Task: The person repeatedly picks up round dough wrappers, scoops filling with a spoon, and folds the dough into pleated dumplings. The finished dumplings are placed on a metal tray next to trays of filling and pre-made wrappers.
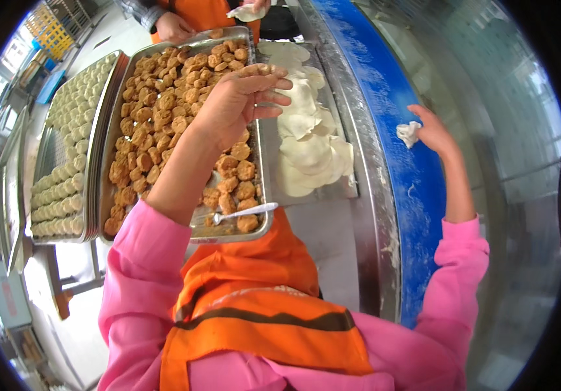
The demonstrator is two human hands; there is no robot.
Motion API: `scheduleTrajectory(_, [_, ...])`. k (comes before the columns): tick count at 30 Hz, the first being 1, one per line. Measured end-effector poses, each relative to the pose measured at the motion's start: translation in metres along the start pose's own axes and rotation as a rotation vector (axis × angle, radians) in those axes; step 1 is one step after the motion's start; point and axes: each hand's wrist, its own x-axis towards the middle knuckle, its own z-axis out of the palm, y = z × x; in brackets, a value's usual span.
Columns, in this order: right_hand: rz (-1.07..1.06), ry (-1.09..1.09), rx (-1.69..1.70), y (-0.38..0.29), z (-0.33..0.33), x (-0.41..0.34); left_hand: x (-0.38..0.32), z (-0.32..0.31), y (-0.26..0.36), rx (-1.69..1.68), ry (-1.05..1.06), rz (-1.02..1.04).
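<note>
My left hand [243, 97] is raised with its fingers apart and nothing in them. It hangs over the right side of a metal tray [264, 222] of brown filling lumps [163, 117], its fingertips above a stack of round dough wrappers [305, 146]. The wrappers lie overlapping on a metal sheet [344, 188]. Over the blue conveyor belt [378, 83] at the right, my right hand [434, 133] has a small crumpled piece of white dough [408, 134] at its fingertips. Whether the dough touches the belt cannot be told.
A white spoon [246, 212] lies across the filling tray's near corner. Stacked trays of small pale dumplings [73, 117] stand at the left. Across the table, another person's hand [175, 27] is at the tray's far edge. A floury metal rail [368, 161] borders the belt.
</note>
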Motion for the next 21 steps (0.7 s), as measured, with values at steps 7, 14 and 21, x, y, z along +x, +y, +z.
scheduleTrajectory(7, [-0.72, -0.165, -0.092, -0.122, 0.107, 0.015, -0.028, -0.004, 0.0, -0.141, 0.068, -0.021])
scheduleTrajectory(14, [-0.743, -0.263, -0.083, -0.119, 0.145, 0.03, -0.065, -0.037, -0.001, -0.185, 0.105, -0.015])
scheduleTrajectory(21, [-0.691, -0.265, 0.049, -0.12, 0.151, 0.053, -0.083, -0.048, -0.004, -0.224, 0.22, -0.028])
